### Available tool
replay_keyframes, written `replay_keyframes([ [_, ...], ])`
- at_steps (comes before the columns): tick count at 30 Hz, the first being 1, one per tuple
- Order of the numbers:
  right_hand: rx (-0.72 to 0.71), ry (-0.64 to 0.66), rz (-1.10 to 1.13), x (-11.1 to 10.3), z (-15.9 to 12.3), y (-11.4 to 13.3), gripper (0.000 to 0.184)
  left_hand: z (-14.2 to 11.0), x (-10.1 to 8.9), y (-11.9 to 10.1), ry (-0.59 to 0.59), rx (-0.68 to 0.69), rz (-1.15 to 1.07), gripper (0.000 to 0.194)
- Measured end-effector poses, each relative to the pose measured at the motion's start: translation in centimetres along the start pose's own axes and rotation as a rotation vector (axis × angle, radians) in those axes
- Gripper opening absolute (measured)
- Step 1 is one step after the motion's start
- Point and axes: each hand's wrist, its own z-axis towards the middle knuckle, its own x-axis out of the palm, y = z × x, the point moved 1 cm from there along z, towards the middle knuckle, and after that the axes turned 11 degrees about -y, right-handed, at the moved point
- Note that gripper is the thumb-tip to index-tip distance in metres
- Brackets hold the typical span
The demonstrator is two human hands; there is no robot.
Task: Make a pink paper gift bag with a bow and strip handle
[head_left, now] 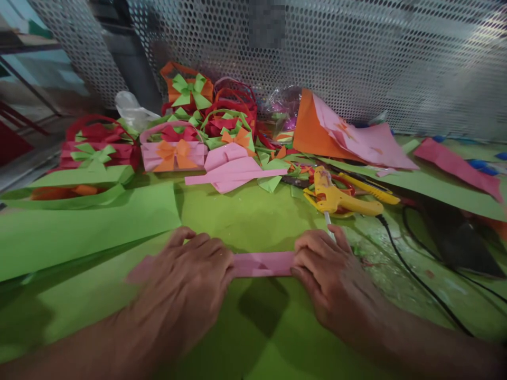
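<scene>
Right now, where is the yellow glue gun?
In the head view, the yellow glue gun lies on the green table, right of centre, just beyond the right hand and beside the yellow cutter.

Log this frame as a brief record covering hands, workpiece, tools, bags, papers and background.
Left hand: the left hand holds the pink strip, which also shows beyond its far side
Right hand: the right hand grips the strip's right end
Surface: green tabletop
Tools: yellow glue gun, yellow cutter, beyond the right hand
Bags: small paper bags with bows, including a pink bag with an orange bow
Papers: green sheet at left
Background: perforated metal panel
</scene>
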Motion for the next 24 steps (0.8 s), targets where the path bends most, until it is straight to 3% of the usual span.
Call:
replay_keyframes([
  [9, -0.089, 0.043, -0.211, 0.15, 0.28, 0.06, 0.023, 0.6, -0.28, -0.05, 0.088, 0.053, 0.085, 0.024],
  [24, -0.099, 0.086, -0.167, -0.01, 0.69, -0.04, 0.024, 0.68, -0.09, -0.13, -0.01, 0.115, 0.138, 0.019],
])
